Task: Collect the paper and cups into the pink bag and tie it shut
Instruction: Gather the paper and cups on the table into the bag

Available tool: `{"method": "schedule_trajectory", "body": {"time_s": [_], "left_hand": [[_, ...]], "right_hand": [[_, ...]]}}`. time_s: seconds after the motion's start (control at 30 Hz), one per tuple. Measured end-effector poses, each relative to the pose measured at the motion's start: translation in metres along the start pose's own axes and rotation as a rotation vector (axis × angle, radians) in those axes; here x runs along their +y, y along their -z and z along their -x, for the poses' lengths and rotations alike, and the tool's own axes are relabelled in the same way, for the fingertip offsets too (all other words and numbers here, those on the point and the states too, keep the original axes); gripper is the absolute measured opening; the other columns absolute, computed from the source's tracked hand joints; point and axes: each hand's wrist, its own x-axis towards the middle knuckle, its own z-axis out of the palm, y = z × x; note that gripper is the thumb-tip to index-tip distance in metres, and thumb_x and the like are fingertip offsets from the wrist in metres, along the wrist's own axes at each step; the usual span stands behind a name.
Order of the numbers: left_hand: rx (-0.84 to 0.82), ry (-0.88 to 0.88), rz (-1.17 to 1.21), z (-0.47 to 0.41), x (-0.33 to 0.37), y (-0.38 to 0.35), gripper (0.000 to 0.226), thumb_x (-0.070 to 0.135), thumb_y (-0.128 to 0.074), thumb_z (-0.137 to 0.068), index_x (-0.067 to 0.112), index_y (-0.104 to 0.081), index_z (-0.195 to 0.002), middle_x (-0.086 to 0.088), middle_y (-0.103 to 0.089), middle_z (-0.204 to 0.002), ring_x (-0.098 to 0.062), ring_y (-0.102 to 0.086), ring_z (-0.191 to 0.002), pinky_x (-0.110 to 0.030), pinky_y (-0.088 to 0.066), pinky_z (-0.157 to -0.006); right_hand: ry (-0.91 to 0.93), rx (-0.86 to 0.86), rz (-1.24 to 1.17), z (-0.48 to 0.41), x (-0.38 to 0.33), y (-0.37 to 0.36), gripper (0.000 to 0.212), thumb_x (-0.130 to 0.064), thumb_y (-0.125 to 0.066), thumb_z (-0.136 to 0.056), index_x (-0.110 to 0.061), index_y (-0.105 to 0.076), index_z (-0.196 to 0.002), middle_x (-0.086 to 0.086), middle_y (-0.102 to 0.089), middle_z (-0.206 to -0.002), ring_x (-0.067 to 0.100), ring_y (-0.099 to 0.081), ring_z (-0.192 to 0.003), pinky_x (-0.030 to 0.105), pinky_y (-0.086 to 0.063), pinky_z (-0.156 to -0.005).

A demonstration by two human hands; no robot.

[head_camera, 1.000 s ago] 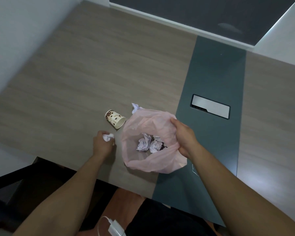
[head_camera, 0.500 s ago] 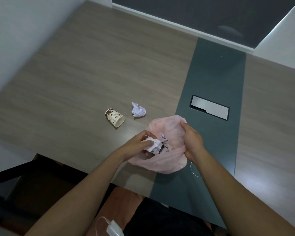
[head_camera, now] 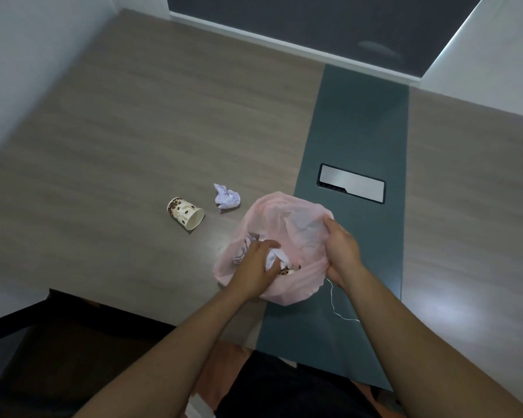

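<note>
My left grip point(head_camera: 255, 263) clenches a paper wad point(head_camera: 273, 257) inside the pink bag point(head_camera: 287, 218); my right grip point(head_camera: 341, 251) clutches its rim. On desk point(head_camera: 118, 146): paper cup point(head_camera: 185, 217) at bag's 10 o'clock, crumpled paper point(head_camera: 227, 200) at 11.

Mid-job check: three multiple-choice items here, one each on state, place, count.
1. The right hand: A lies flat; B grips the pink plastic bag by its rim; C holds a cup.
2. The loose brown-spotted paper cup lies: A inside the bag; B on the green strip; C on the wooden table, left of the crumpled white paper ball.
3. Such balls outside the bag: A one; B none; C three.
B, fingers curl over its rim; C, it rests on wood; A, one lies loose.
</note>
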Motion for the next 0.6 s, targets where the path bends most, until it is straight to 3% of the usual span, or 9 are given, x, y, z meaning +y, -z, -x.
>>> {"method": "schedule_trajectory", "body": {"time_s": [0.13,0.23,0.33,0.4,0.43,0.47,0.53,0.6], "left_hand": [[-0.173,0.154,-0.097,-0.018,-0.015,0.015,0.063,0.056,-0.065,-0.100,0.026,-0.054,-0.154,-0.004,-0.058,-0.156,-0.027,-0.053,-0.142,-0.043,-0.043,-0.117],[-0.294,0.209,-0.077,-0.023,-0.007,0.048,0.048,0.061,-0.062,-0.100,0.027,-0.072,-0.132,0.003,-0.076,-0.130,-0.020,-0.073,-0.116,-0.039,-0.056,-0.105],[-0.203,0.264,0.086,-0.033,-0.007,0.086,0.025,0.039,-0.063,-0.105,0.020,-0.079,-0.103,0.003,-0.083,-0.097,-0.019,-0.081,-0.083,-0.035,-0.066,-0.077],[-0.056,0.291,0.142,-0.042,-0.015,0.111,0.023,0.026,-0.058,-0.106,0.019,-0.077,-0.095,-0.001,-0.082,-0.087,-0.020,-0.078,-0.071,-0.030,-0.058,-0.059],[0.042,0.306,0.152,-0.048,-0.023,0.121,0.023,0.023,-0.058,-0.106,0.020,-0.076,-0.093,-0.001,-0.081,-0.085,-0.022,-0.077,-0.070,-0.028,-0.055,-0.057],[0.151,0.321,0.135,-0.054,-0.033,0.129,0.019,0.023,-0.060,-0.104,0.021,-0.076,-0.094,-0.001,-0.079,-0.087,-0.025,-0.076,-0.074,-0.029,-0.054,-0.060],[0.311,0.324,0.044,-0.064,-0.062,0.142,0.015,0.025,-0.068,-0.098,0.020,-0.076,-0.109,-0.004,-0.076,-0.105,-0.028,-0.073,-0.098,-0.035,-0.057,-0.082],[0.333,0.326,-0.088,-0.071,-0.089,0.151,0.043,0.027,-0.073,-0.091,0.018,-0.071,-0.132,-0.015,-0.065,-0.130,-0.031,-0.063,-0.123,-0.037,-0.048,-0.105]], "right_hand": [[0.009,-0.017,0.008,-0.001,0.005,0.001,0.026,-0.039,-0.068,-0.107,-0.018,-0.081,-0.112,0.007,-0.085,-0.112,0.031,-0.082,-0.105,0.056,-0.065,-0.101],[0.000,-0.032,0.020,-0.001,0.006,0.000,0.026,-0.040,-0.067,-0.107,-0.019,-0.080,-0.116,0.006,-0.083,-0.116,0.031,-0.080,-0.106,0.055,-0.064,-0.102],[-0.005,-0.045,0.013,-0.002,0.006,-0.004,0.023,-0.038,-0.066,-0.108,-0.020,-0.079,-0.115,0.006,-0.083,-0.116,0.031,-0.080,-0.108,0.055,-0.063,-0.104],[-0.007,-0.044,0.008,-0.002,0.005,-0.008,0.020,-0.037,-0.067,-0.108,-0.022,-0.079,-0.108,0.004,-0.083,-0.114,0.030,-0.079,-0.109,0.054,-0.062,-0.106],[-0.009,-0.048,0.009,-0.002,0.006,-0.010,0.019,-0.037,-0.067,-0.108,-0.022,-0.079,-0.107,0.004,-0.083,-0.114,0.029,-0.079,-0.109,0.053,-0.062,-0.106],[-0.011,-0.054,0.007,-0.003,0.007,-0.012,0.019,-0.038,-0.067,-0.109,-0.023,-0.079,-0.106,0.004,-0.083,-0.114,0.029,-0.079,-0.110,0.053,-0.062,-0.107],[-0.013,-0.061,0.008,-0.004,0.009,-0.015,0.020,-0.038,-0.067,-0.109,-0.023,-0.078,-0.106,0.004,-0.082,-0.115,0.030,-0.078,-0.112,0.053,-0.061,-0.108],[-0.011,-0.059,0.011,-0.006,0.011,-0.018,0.021,-0.039,-0.067,-0.108,-0.022,-0.079,-0.108,0.005,-0.083,-0.117,0.030,-0.079,-0.112,0.053,-0.061,-0.109]]}}
